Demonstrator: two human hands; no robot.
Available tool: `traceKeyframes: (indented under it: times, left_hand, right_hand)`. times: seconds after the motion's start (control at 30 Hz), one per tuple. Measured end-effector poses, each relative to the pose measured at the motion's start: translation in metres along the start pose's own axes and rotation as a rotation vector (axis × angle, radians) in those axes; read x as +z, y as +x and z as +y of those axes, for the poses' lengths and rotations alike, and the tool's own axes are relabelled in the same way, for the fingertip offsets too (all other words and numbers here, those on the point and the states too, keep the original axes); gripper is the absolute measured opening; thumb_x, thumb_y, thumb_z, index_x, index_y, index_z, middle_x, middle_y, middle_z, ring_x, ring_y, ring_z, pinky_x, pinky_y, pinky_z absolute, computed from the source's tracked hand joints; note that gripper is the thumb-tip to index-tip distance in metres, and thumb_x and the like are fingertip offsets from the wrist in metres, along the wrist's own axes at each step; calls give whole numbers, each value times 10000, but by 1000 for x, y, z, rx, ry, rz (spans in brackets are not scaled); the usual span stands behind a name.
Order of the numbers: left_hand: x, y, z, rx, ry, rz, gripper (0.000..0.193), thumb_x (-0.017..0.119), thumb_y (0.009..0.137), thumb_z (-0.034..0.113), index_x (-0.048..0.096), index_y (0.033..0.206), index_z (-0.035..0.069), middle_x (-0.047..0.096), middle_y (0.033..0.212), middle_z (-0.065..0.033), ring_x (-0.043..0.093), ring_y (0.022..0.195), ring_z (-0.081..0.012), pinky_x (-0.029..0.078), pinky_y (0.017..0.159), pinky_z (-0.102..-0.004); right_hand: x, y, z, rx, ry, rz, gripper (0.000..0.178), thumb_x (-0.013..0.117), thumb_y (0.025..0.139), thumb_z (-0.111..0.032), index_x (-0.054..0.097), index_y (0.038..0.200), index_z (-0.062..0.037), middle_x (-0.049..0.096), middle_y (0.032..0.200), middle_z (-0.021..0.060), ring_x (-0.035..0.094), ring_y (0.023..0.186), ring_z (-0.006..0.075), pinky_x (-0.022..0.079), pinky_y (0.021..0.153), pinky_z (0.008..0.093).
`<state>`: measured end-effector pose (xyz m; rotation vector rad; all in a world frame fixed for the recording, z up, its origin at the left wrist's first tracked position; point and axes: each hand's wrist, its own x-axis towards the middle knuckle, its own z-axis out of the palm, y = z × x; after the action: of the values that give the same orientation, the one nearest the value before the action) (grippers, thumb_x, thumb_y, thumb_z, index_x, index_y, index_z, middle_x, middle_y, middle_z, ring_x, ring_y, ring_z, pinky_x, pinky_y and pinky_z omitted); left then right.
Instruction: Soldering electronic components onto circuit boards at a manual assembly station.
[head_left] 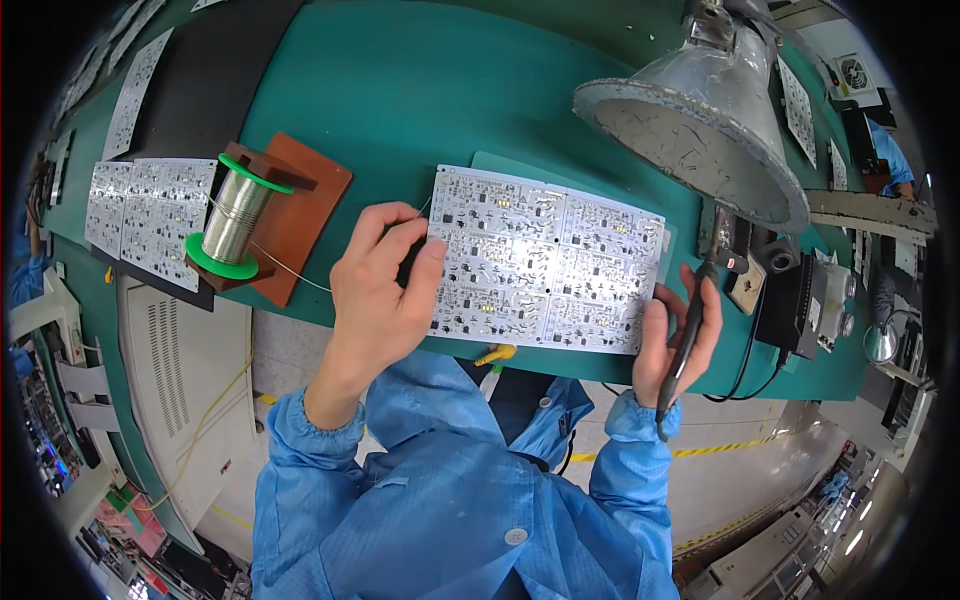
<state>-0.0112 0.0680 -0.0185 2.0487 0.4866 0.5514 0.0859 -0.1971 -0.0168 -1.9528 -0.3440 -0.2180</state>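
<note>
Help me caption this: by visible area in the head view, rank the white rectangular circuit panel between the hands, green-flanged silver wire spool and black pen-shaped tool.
1. White circuit panel
2. Silver wire spool
3. Black tool

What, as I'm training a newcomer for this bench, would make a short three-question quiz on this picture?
1. Multiple choice: what does the right hand hold? (a) tweezers (b) soldering iron (c) wire cutters
2. True or false: the spool of solder wire stands to the right of the printed circuit board panel.
3. Fill in the colour: the spool's two flanges are ____.

Key: 1. b; 2. false, it stands to the left; 3. green.
</note>
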Motion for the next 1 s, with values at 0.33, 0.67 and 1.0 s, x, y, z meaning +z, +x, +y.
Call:
traceKeyframes:
  times: [0.33, 0.67, 1.0]
  left_hand:
    - [-17, -6, 47, 318, 126, 83, 338, 748, 754, 36, 546, 1023, -8, 475, 1272, -242, 612, 979, -316, 495, 827, -382]
    - [-18, -1, 35, 677, -148, -2, 371, 691, 857, 89, 431, 1118, 45, 491, 1210, -228, 636, 1010, -334, 476, 969, -556]
    - [-18, 2, 43, 745, -112, -11, 369, 674, 863, 69, 444, 1151, 44, 508, 1199, -232, 641, 994, -322, 476, 964, -542]
  right_hand:
    - [-1, -8, -9, -145, 216, 181, 651, 687, 801, 28, 399, 1383, 2, 522, 1320, 244, 620, 1016, 247, 527, 856, 338]
    - [-1, -20, -14, -144, 414, 251, 612, 537, 965, -440, 351, 1390, -41, 544, 1268, 290, 639, 1029, 365, 541, 875, 486]
    - [-5, -21, -5, -256, 502, 236, 568, 701, 894, -256, 421, 1339, -39, 598, 1157, 251, 623, 1033, 319, 528, 886, 443]
